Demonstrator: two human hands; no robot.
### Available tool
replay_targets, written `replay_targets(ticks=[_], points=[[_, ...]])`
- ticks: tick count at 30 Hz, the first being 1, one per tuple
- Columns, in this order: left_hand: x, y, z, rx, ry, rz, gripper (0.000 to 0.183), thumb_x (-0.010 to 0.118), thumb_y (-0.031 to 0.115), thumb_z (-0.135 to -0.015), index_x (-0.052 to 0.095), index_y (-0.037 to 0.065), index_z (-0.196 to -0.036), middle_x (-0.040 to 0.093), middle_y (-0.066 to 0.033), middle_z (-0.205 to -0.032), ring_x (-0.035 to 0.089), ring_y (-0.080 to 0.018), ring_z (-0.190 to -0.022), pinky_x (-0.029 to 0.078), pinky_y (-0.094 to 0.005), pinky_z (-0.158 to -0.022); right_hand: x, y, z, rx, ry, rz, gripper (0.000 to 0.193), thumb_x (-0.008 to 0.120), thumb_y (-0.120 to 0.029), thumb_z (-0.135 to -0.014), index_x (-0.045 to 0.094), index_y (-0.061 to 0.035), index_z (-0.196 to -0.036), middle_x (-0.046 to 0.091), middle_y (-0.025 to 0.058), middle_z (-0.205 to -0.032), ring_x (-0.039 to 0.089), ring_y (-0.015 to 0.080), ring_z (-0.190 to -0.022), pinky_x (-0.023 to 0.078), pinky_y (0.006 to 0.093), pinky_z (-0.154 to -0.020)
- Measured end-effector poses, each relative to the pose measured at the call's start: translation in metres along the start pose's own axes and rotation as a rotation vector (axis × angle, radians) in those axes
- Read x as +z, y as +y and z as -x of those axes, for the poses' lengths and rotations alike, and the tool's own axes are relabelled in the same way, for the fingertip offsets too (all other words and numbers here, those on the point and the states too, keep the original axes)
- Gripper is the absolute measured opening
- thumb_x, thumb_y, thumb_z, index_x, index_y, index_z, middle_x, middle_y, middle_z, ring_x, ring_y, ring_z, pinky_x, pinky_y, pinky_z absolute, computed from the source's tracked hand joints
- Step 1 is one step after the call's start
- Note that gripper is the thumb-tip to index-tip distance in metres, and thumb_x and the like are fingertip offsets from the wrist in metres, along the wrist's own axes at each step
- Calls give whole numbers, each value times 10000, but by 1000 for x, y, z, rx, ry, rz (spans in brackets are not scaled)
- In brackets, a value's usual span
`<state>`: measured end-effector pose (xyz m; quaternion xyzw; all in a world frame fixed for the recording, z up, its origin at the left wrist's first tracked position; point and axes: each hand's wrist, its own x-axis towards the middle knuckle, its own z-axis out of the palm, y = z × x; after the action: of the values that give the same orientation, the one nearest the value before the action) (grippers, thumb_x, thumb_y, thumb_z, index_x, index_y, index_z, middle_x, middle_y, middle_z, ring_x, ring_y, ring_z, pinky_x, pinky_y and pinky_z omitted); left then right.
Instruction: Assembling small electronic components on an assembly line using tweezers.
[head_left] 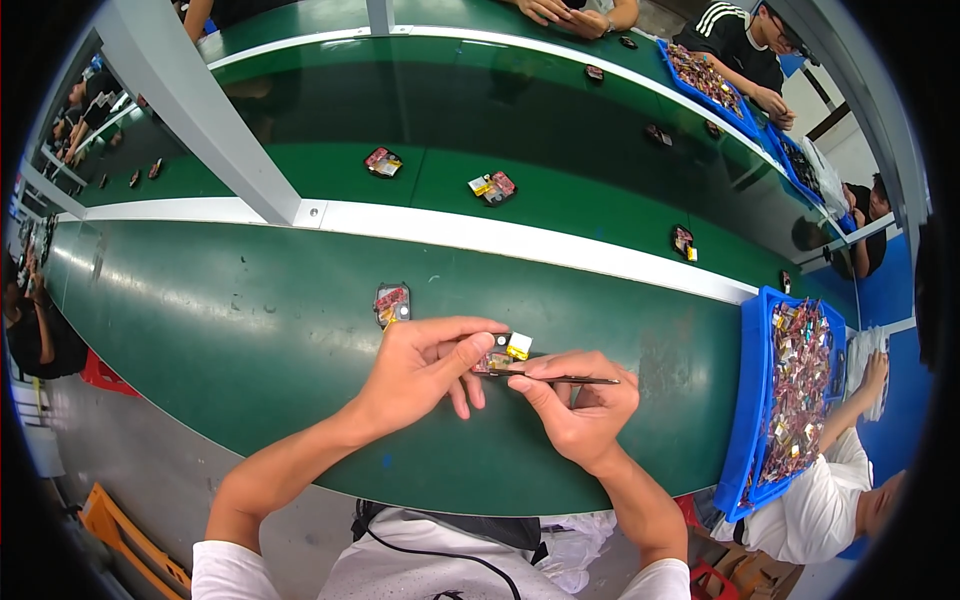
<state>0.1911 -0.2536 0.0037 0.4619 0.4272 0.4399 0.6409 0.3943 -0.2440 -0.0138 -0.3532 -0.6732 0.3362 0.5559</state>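
Note:
My left hand (430, 365) is closed on a small electronic module (497, 358), a dark casing with a red circuit board and a white and yellow battery at its upper right. Between the thumb and fingers of my right hand (585, 400) are thin dark tweezers (575, 379). Their tip reaches the lower edge of the module; whether it grips anything there is too small to tell. A similar module (393, 303) lies on the green table just beyond my left hand, partly hidden by it.
A blue bin (752, 400) full of small red boards stands at the right table end. Beyond a white rail (430, 233), a green conveyor belt (590, 215) carries several modules. A grey post (200, 110) rises at left. Co-workers sit across the belt and at both sides.

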Motion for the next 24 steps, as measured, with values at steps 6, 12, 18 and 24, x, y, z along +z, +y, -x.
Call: replay_targets(ticks=[6,12,18,24], points=[[7,2,-3,-9,3,21,312,562,147,-1051,643,-81,-1249,702,-132,-871,690,-163,-619,577,-252,-475,-9,0,-3,-65,-28,29,168,855,5,-751,708,-46,-816,774,92,-811,437,23,-392,329,198,-402],[13,0,-5,-36,21,17,300,572,138,-1044,652,-63,-1251,702,-105,-923,667,-134,-615,541,-234,-482,-14,1,-3,-124,-47,8,160,830,40,-752,703,-37,-812,780,114,-844,420,24,-376,340,201,-385],[21,-3,-5,-19,60,-29,284,592,134,-1033,677,-59,-1223,702,-97,-878,650,-125,-590,518,-234,-472,-20,1,1,-59,-33,8,161,843,17,-754,719,-28,-845,772,95,-808,433,18,-395,329,192,-408],[30,-4,-8,-20,80,-53,273,608,134,-1026,692,-57,-1204,706,-93,-858,632,-115,-562,495,-231,-462,-30,7,4,23,-14,29,184,865,-12,-748,718,-23,-858,758,76,-807,443,18,-412,325,189,-422]])
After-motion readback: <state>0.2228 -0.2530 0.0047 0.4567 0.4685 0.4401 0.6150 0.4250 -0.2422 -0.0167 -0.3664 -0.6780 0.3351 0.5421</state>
